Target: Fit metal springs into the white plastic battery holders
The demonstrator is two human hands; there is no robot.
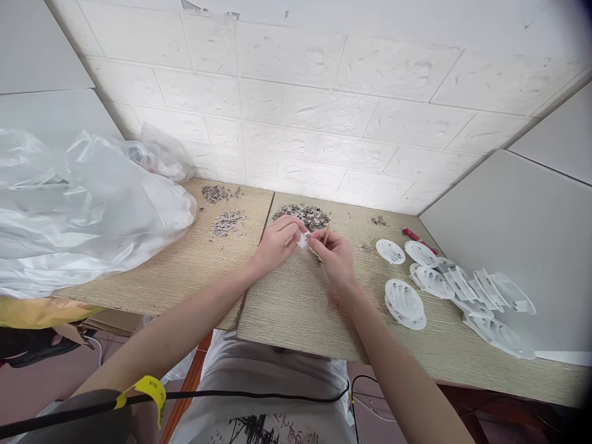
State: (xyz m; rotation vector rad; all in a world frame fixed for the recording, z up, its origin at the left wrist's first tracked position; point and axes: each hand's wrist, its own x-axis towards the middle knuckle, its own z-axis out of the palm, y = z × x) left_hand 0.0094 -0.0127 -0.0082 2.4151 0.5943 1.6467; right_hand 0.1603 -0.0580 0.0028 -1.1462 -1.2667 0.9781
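The step in hand looks like close fingertip work on a small white piece (302, 241), held up between the two hands over the counter (296, 308), just on the near side of a heap (303, 214) of small metal parts. The left hand (280, 240) has its thumb and fingers pinched on the piece from one side; the right hand (335, 251) meets it from the other, its thumb and forefinger pressed together at the edge, with a tan stick (327, 234) gripped and jutting up between its fingers. Something small and dark shows at the right fingertips, probably a metal part, though too small to be sure. Most of the piece is covered, so whether it matches the white discs (404, 298) on the right, which carry small metal bits, cannot be told. Two smaller piles lie left of the seam, the nearer one (229, 223) well within the left arm's side. As I judge it, the next move calls for the left grip to stay steady while the right fingertips press accurately, without tilting the piece.
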